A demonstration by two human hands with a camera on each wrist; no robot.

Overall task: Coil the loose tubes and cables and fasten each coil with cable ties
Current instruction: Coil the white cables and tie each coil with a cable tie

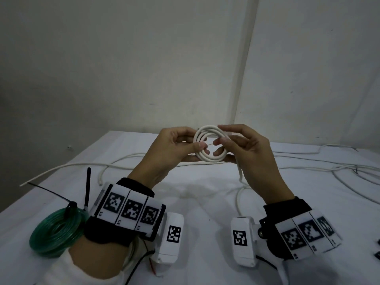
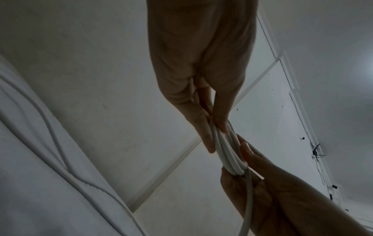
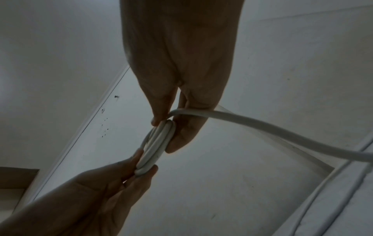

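Both hands hold a small white cable coil (image 1: 208,159) in the air above the white table (image 1: 205,202). My left hand (image 1: 200,148) pinches the coil's left side between thumb and fingers. At the coil's right side my right hand (image 1: 218,145) pinches it too. The cable's loose tail (image 1: 239,173) hangs from the right hand down to the table. In the left wrist view the left hand (image 2: 217,132) clamps the coil (image 2: 229,154) edge-on. The right wrist view shows the right hand (image 3: 164,127) on the coil (image 3: 155,148), with the tail (image 3: 262,126) running off right.
A green tube coil (image 1: 55,231) bound with black cable ties (image 1: 71,205) lies at the near left. Loose white cables (image 1: 123,163) trail across the far left, and more cables (image 1: 349,169) lie on the right. Small black pieces (image 1: 378,254) sit at the right edge.
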